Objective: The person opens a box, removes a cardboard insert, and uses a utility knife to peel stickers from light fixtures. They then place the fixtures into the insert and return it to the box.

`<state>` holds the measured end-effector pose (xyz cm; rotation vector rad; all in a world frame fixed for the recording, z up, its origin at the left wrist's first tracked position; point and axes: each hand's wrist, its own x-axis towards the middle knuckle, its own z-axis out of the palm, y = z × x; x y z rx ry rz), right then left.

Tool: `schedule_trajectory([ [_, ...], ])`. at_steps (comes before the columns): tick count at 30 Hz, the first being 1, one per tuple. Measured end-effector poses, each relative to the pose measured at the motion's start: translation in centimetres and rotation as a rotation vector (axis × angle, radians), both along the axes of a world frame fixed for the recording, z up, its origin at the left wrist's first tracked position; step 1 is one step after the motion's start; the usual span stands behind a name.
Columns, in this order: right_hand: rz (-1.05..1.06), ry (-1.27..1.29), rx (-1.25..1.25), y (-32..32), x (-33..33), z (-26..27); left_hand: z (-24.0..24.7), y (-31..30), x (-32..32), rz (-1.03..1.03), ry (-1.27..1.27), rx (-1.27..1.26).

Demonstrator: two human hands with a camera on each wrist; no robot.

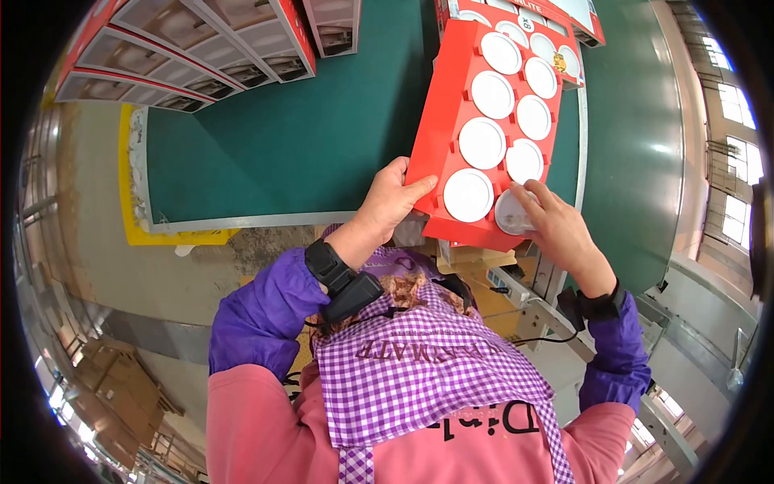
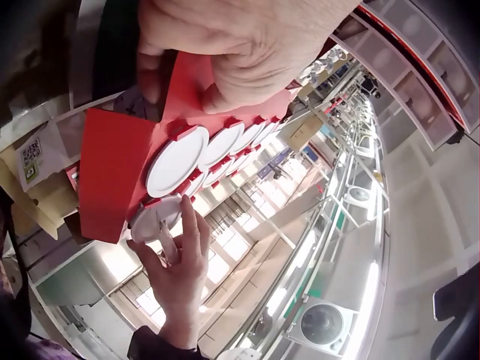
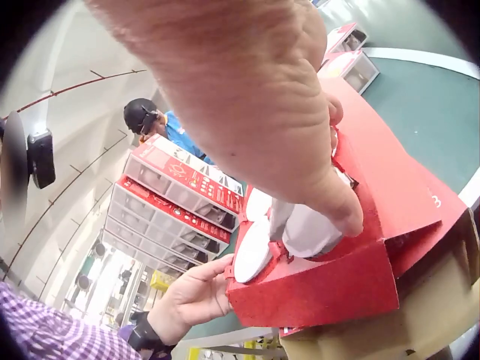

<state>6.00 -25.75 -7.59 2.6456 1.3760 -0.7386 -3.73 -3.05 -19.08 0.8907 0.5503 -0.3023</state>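
A red carton tray (image 1: 439, 121) holds two rows of round white discs (image 1: 482, 143), tilted over the table's near edge. The left hand (image 1: 391, 198) grips its left side, thumb on the top face; in the left wrist view that hand (image 2: 225, 45) covers part of the red card (image 2: 116, 172). At the near right corner the right hand (image 1: 560, 230) pinches the rim of a greyish, partly clear round piece (image 1: 513, 213) lying in the last position. The right wrist view shows the right hand (image 3: 255, 112) over this piece, its fingertips partly hidden.
Stacked red and white boxes with clear windows (image 1: 193, 48) stand at the back left of the green table (image 1: 266, 153). Another filled red box (image 1: 568, 48) lies behind the tray. An open cardboard box (image 3: 390, 322) is below it. A person in a black cap (image 3: 141, 116) is beyond the boxes.
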Motion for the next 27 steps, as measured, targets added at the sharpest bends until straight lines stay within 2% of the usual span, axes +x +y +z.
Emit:
schedule_trajectory([
  [7, 0.003, 0.138, -0.016, -0.4, 0.5, 0.1, 0.2, 0.0, 0.2, 0.02, 0.002, 0.005],
  [10, -0.062, 0.212, 0.095, -1.6, 0.7, 0.2, -0.5, -0.1, 0.0, -0.01, 0.009, 0.126],
  [11, -0.241, 0.184, 0.288, -2.3, 0.6, 0.3, -0.7, -0.2, -0.3, -0.026, -0.002, 0.129],
  [13, -0.552, 0.083, 0.642, -4.2, 0.8, -0.3, 0.0, -0.7, -0.5, 0.064, -0.214, 1.048],
  [14, -0.57, 0.065, 0.654, -5.6, 0.7, -1.4, 1.1, -0.7, -0.5, 0.138, -0.399, 1.247],
  [16, -1.242, 0.293, 0.745, -8.1, -0.2, -4.4, 3.8, -0.7, 0.3, 0.014, -0.777, 1.393],
  [17, -1.265, 0.309, 0.794, -9.0, -0.9, -6.4, 4.8, -1.4, 0.7, -0.154, -0.863, 1.284],
  [18, -1.372, 0.381, 0.695, -9.9, -1.5, -7.7, 5.3, -2.7, 1.1, -0.229, -0.95, 1.247],
  [20, -1.511, 0.503, 0.733, -9.8, -2.9, -9.3, 6.3, -4.9, 1.9, -0.436, -1.029, 1.239],
  [21, -1.537, 0.633, 0.793, -9.5, -3.3, -9.3, 6.6, -5.8, 2.4, -0.46, -1.051, 1.243],
  [24, -1.562, 0.752, 0.907, -9.8, -3.6, -10.1, 6.6, -8.4, 3.6, -0.62, -1.074, 1.267],
  [27, -1.537, 0.701, 0.977, -9.1, -4.0, -10.1, 5.7, -9.5, 4.3, -0.703, -0.988, 1.315],
])
